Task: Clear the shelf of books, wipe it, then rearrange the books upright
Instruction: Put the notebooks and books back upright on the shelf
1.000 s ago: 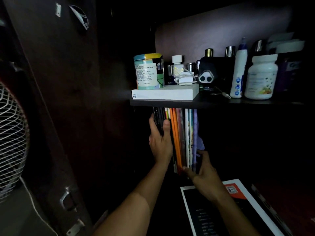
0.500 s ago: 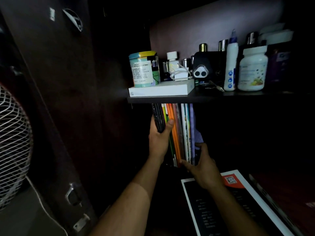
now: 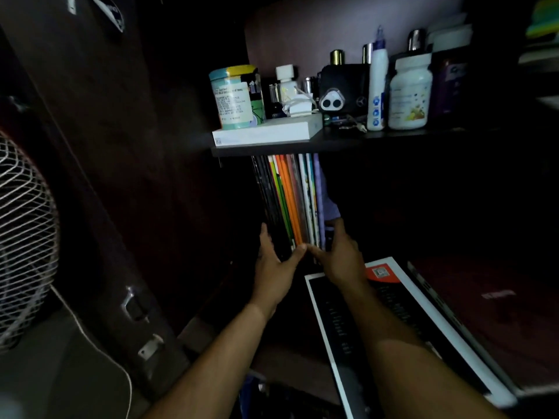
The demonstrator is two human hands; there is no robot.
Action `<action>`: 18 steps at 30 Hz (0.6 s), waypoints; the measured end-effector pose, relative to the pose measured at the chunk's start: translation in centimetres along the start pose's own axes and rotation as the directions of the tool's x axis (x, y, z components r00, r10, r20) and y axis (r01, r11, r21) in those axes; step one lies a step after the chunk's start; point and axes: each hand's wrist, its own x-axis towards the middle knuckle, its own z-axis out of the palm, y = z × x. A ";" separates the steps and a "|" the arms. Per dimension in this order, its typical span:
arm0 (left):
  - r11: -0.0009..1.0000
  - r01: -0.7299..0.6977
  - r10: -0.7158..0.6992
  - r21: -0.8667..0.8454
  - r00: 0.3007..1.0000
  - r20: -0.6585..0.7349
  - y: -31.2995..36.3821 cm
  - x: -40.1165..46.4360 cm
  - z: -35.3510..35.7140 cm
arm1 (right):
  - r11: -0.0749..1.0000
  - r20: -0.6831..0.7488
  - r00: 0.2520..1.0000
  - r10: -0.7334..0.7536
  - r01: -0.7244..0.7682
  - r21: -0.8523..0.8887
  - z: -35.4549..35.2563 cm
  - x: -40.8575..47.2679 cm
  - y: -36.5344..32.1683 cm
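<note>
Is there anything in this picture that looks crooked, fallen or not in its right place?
The books under the upper shelf lean, tops tilted left, not fully upright; the left hand and right hand clasp their lower ends. A large black book lies flat beside them instead of standing. Nothing looks spilled or damaged.

Both bare forearms reach forward and up from the lower edge of the view, converging toward the middle. The left hand [image 3: 273,261] stands on edge, its fingers [image 3: 263,237] running up the left face of the upright row of books [image 3: 295,204] and its thumb stretched across the spines. The right hand [image 3: 341,255] mirrors it, fingers hooked round the right side of the row, thumb pointing left. The two thumb tips nearly meet, clasping the row between both hands.
</note>
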 end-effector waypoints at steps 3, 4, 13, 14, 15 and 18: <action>0.970 -0.045 0.064 0.239 0.995 -0.072 0.1 -2.7 0.4 | 0.998 -0.027 0.998 0.054 -0.053 0.015 -0.4 -0.1 -0.5; 0.920 -0.067 0.082 0.386 0.996 -0.021 0.1 -3.4 0.4 | 0.998 -0.027 0.998 0.056 -0.055 0.035 -0.3 0.1 -0.7; 0.613 -0.330 0.047 0.718 0.922 0.384 0.7 -3.6 1.7 | 0.999 -0.098 0.995 0.033 -0.031 0.017 -4.6 0.0 -1.1; 0.625 -0.323 0.037 0.710 0.922 0.386 0.7 -3.5 1.7 | 0.994 0.005 0.999 0.037 -0.036 -0.102 -5.1 0.1 -0.4; 0.646 -0.306 0.022 0.699 0.923 0.384 0.8 -3.6 1.5 | 0.969 0.112 0.993 0.039 -0.011 -0.246 -5.6 -0.1 0.4; 0.781 -0.238 0.031 0.577 0.938 0.344 0.7 -3.7 1.2 | 0.815 0.282 0.957 0.071 0.107 -0.569 -7.8 -1.9 2.8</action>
